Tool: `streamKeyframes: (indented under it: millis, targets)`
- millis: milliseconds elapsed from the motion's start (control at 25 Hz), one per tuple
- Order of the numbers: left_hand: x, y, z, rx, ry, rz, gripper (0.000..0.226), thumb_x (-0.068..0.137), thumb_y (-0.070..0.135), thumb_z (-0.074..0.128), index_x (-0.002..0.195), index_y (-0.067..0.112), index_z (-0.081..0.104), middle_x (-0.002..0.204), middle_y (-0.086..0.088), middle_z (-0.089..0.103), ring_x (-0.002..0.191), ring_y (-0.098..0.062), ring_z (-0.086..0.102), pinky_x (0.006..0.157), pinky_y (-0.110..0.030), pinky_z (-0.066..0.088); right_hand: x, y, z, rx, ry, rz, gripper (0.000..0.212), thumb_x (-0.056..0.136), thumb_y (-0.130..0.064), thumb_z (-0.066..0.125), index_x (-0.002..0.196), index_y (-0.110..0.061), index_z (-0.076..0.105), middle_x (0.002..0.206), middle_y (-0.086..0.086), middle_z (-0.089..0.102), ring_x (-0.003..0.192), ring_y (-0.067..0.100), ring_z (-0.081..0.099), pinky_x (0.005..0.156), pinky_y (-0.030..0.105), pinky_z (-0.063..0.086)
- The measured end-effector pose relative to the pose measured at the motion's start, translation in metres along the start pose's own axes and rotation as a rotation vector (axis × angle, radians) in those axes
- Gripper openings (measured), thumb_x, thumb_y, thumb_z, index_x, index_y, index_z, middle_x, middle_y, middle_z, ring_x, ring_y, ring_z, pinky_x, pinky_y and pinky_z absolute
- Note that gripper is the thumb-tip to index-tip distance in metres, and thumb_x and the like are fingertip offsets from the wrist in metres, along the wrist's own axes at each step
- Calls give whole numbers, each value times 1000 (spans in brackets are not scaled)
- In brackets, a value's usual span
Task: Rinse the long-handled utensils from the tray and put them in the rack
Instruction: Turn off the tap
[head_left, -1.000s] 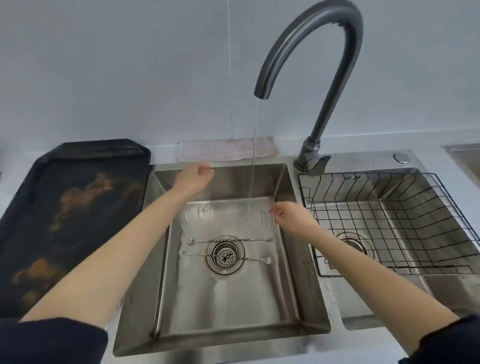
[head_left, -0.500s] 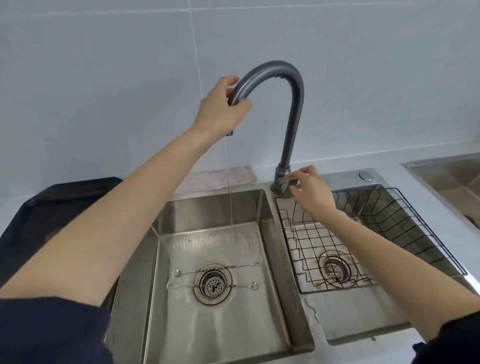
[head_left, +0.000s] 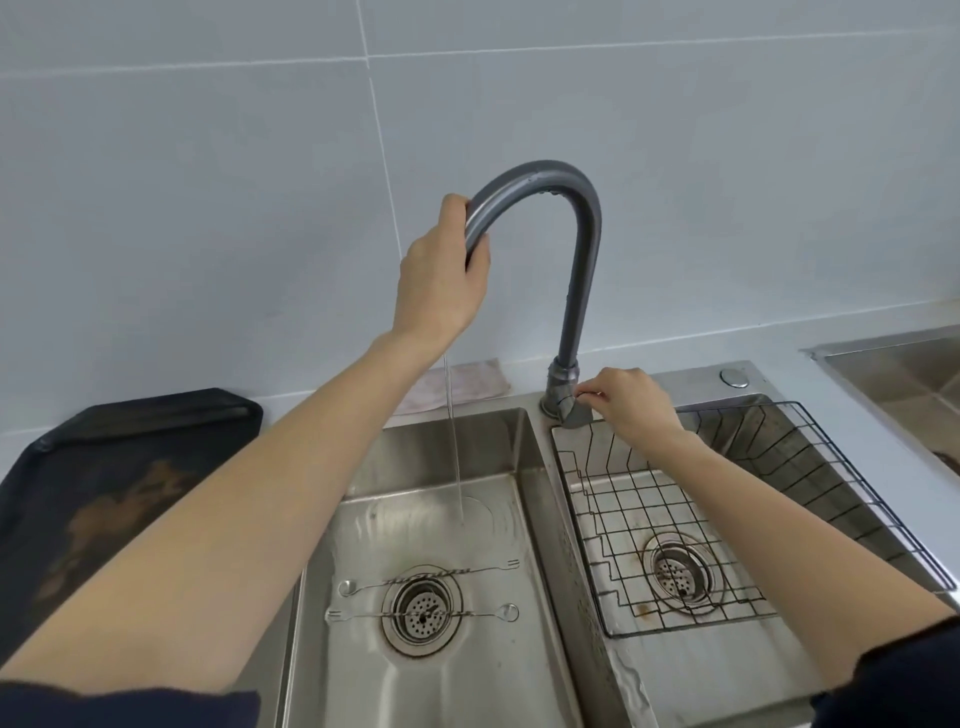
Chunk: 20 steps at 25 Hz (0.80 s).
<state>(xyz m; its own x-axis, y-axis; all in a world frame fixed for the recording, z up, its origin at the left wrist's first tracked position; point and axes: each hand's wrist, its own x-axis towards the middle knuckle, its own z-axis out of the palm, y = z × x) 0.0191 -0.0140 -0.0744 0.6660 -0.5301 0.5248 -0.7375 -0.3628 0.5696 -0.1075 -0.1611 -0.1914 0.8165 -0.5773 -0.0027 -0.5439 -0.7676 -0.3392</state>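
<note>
Two thin long-handled metal utensils lie across the drain of the left sink basin (head_left: 467, 452): the upper utensil (head_left: 431, 574) and the lower utensil (head_left: 423, 614). My left hand (head_left: 441, 275) is wrapped around the spout end of the grey gooseneck faucet (head_left: 576, 249), and a thin stream of water (head_left: 454, 441) falls from it into the basin. My right hand (head_left: 631, 402) pinches the faucet lever (head_left: 574, 413) at the base. The black wire rack (head_left: 810, 467) sits in the right basin with nothing in it. The dark tray (head_left: 104, 467) lies on the counter to the left.
A folded cloth (head_left: 467, 384) lies behind the left basin against the tiled wall. A round button (head_left: 733, 378) sits on the sink deck behind the rack. Another steel basin (head_left: 904, 374) shows at the far right edge.
A second ago both hands were low over the left basin; my left hand rose to grip the spout and my right went to the lever. The view has tilted upward.
</note>
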Motion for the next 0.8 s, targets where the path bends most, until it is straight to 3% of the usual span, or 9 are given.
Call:
streamKeyframes:
  millis: [160,440,560,640,800]
  targets:
    - [0,-2,2,-1,51,26,22,93,12,40,111,0,46,73,-7,49,62,-23,46,54,-29,29,12,-6,-12,8,-24,11,21,91,-22,56,105,-20,71,107,14,69,102,34,60,83,38,50]
    - [-2,-2,1,-22,41,21,24,92,12,39,113,1,44,75,-5,49,64,-24,46,61,-30,33,19,-16,-20,-19,-37,50,22,90,-21,56,107,-20,71,112,16,67,102,36,59,83,39,50]
    - [-3,-2,-4,-89,-40,1,26,93,12,40,117,3,42,65,5,43,56,-14,43,52,-21,31,13,-21,-14,-94,-28,42,25,93,-18,49,108,-19,69,111,16,66,102,37,59,78,36,48]
    - [-2,-2,-11,-169,-130,-33,32,92,12,41,124,7,39,66,7,43,59,-12,48,52,-16,38,11,-25,-12,-150,-22,13,29,93,-13,45,112,-18,66,115,15,65,104,37,58,79,36,47]
    - [-11,-18,-23,-249,-263,-36,48,90,15,47,135,18,31,93,-12,60,80,-19,59,65,-10,42,7,-39,1,-183,72,-173,33,91,-9,48,122,-13,59,125,10,62,117,30,53,101,38,38]
